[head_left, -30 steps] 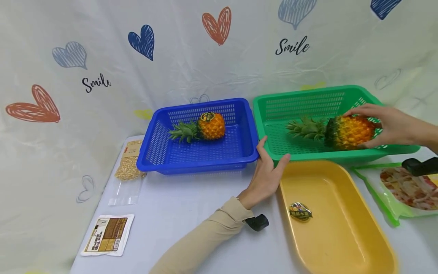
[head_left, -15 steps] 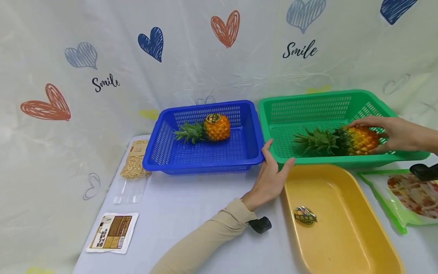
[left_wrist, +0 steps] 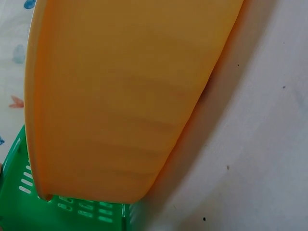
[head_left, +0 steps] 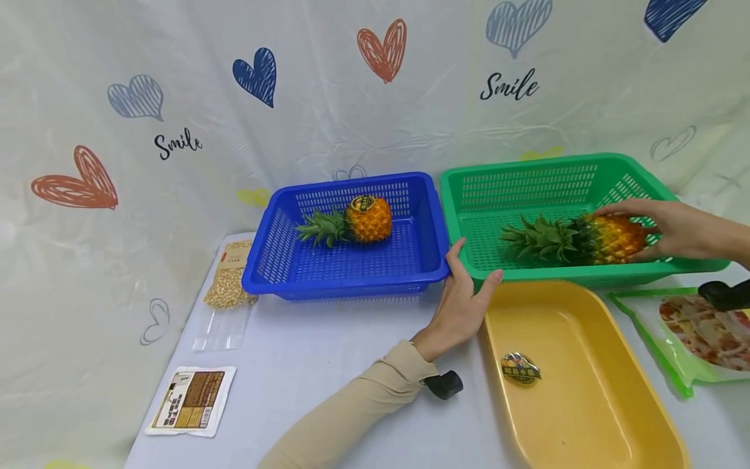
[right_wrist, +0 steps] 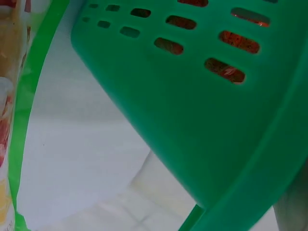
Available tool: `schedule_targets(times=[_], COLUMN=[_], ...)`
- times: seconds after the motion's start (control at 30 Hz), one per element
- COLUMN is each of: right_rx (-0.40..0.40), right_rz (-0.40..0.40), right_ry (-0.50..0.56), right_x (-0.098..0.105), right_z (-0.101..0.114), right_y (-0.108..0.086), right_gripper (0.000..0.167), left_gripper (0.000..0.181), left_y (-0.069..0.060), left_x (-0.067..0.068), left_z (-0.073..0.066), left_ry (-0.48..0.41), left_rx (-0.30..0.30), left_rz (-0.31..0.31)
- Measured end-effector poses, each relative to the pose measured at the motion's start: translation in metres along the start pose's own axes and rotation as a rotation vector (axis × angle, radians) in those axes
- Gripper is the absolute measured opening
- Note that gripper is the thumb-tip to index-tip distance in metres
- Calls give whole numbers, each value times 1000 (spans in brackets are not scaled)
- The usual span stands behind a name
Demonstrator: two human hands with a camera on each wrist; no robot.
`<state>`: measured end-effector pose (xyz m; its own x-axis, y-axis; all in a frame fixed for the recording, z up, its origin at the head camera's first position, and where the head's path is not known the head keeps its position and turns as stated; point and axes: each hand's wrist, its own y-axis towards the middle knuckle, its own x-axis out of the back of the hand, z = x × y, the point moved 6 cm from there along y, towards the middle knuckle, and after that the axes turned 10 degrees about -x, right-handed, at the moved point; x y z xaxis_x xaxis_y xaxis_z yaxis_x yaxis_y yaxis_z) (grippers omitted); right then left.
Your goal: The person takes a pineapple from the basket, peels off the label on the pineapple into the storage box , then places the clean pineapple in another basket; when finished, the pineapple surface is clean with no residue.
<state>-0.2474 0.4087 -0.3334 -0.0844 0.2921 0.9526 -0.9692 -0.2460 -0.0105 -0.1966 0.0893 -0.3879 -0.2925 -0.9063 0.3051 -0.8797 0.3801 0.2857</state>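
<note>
In the head view, the right hand (head_left: 688,229) curls its fingers and thumb round the base of a pineapple (head_left: 615,240), which lies on its side in the green basket (head_left: 527,273), crown to the left. The left hand (head_left: 457,312) touches that basket's front left corner, index finger and thumb straight and spread; its other fingers are hidden. A second pineapple (head_left: 370,220) with a round label lies in the blue basket (head_left: 346,284). In the right wrist view, orange-red patches show through the slots of the green basket (right_wrist: 168,101).
The yellow tray (head_left: 568,365), with a round sticker (head_left: 520,369), stands in front of the green basket. At the right lies a green-edged food bag (head_left: 703,332). A grain bag (head_left: 228,280) and a flat brown-and-white packet (head_left: 190,400) are at the left.
The right hand and its pineapple have gone down into the green basket. The left hand stays at the basket's corner. The head view has shifted slightly.
</note>
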Motion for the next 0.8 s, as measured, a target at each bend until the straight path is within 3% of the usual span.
schedule_targets(times=[0.4,0.67,0.8], right_rx=[28,-5,-6], right_rz=[12,116,130], right_ry=[-50,-128,-111], right_x=[7,11,13], right_z=[14,24,31], right_y=[0,8,12], right_gripper=[89,90,88], left_gripper=[78,78,78], left_y=[0,1,1], left_x=[-1,0,0], left_z=[-1,-1,-1], left_ry=[13,18,26], left_rx=[-18,-10,-7], left_rz=[5,-7,-1])
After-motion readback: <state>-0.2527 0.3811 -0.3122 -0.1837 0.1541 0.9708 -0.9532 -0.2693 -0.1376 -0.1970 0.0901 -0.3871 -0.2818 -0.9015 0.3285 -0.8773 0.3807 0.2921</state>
